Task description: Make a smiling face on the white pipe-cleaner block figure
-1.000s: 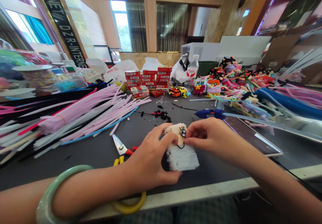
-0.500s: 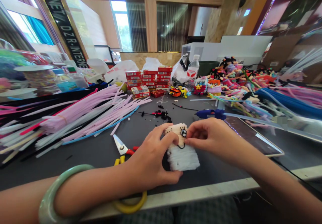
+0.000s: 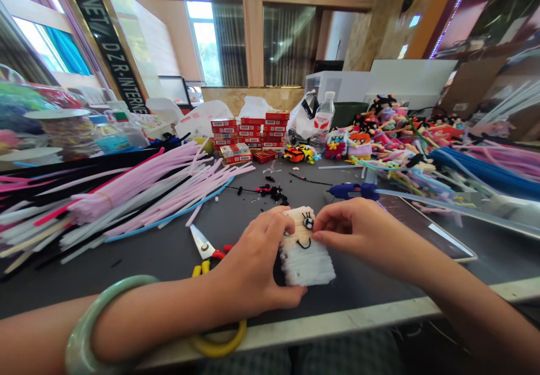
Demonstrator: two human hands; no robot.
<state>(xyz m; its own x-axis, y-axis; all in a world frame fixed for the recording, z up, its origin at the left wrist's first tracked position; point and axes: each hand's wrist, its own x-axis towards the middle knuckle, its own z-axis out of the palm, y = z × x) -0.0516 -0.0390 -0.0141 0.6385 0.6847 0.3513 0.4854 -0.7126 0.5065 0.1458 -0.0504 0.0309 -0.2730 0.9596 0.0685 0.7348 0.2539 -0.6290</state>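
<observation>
A flat doll-like piece made of pipe cleaners (image 3: 310,265), cream above and white below, lies near the table's front edge. It bears a curved black smile and a black-and-white eye with lashes (image 3: 308,222). My left hand (image 3: 264,257) grips its left side, thumb at the bottom and fingers at the upper left, covering part of the face. At the upper right, my right hand (image 3: 343,226) has thumb and index finger pinched together against the eye's edge; whether anything small sits between them is hidden. Scissors (image 3: 205,248) with red and yellow handles lie partly under my left forearm.
Bundled pipe cleaners (image 3: 101,203) spread over the left side. A blue glue gun (image 3: 352,191) lies beyond my right hand, beside a tablet-like device (image 3: 439,234). Black scraps (image 3: 272,192), stacked red boxes (image 3: 248,133), a bottle (image 3: 324,113) and a heap of small dolls (image 3: 392,122) stand farther back.
My left index finger has drawn back to the left from the middle of the face, uncovering the smile. My right hand has barely moved at the eye.
</observation>
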